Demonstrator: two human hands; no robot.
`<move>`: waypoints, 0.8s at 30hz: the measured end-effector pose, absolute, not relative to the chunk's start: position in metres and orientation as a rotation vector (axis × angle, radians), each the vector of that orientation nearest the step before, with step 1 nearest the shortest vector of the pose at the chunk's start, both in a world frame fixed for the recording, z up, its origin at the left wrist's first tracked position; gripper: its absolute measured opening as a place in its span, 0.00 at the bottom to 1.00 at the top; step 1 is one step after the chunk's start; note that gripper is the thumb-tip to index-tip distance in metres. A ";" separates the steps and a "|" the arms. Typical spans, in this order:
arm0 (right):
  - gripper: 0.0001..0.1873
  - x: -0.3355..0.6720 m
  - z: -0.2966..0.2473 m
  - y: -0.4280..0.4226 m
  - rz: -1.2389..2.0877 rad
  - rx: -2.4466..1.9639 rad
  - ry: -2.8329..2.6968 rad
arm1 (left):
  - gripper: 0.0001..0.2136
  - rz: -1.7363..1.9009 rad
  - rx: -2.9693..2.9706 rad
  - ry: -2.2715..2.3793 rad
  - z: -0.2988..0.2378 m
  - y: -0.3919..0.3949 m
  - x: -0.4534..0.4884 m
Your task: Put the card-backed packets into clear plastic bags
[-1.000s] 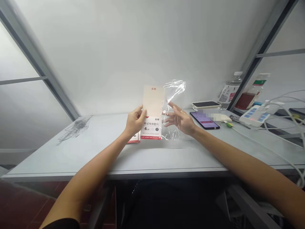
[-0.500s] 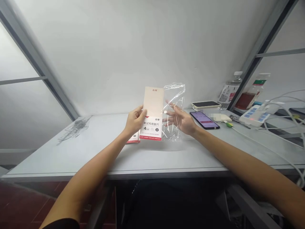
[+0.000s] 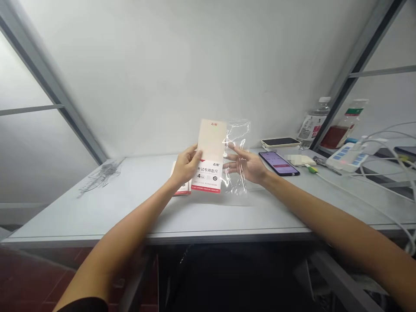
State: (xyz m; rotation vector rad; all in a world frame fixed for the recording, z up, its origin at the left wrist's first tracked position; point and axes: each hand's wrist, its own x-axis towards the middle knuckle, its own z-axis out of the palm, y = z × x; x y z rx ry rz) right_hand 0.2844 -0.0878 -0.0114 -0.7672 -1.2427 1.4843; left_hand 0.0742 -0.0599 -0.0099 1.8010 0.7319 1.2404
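Between the thumb and fingers of my left hand is a tall cream-and-white printed card with a red bottom edge, held upright above the desk. A clear plastic sleeve with a small white snap button extends from the card's right side. My right hand is at the sleeve, its fingers spread and seen through the plastic; whether they are inside or behind it I cannot tell. Beneath my left hand, similar red-edged cards lie on the desk, partly hidden.
On the right are a lit phone, another phone, a clear bottle, a bottle of dark red liquid, a power strip and tangled white cables. Dark scribbles mark the white desk at left.
The card and sleeve have shifted slightly right and down, with the card tilted a little more. My right hand's fingers have moved slightly against the plastic.
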 end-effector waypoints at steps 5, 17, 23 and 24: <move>0.20 0.280 -0.015 -0.088 1.602 -0.745 -1.299 | 0.22 1.313 1.945 0.878 -0.010 -0.065 0.075; 0.18 0.278 -0.021 -0.087 1.613 -0.761 -1.329 | 0.25 1.160 1.907 0.776 -0.009 -0.063 0.075; 0.18 0.280 -0.020 -0.088 1.577 -0.725 -1.368 | 0.27 1.127 1.822 0.672 -0.006 -0.062 0.073; 0.17 0.280 -0.021 -0.088 1.570 -0.733 -1.368 | 0.28 1.092 1.820 0.662 -0.006 -0.062 0.073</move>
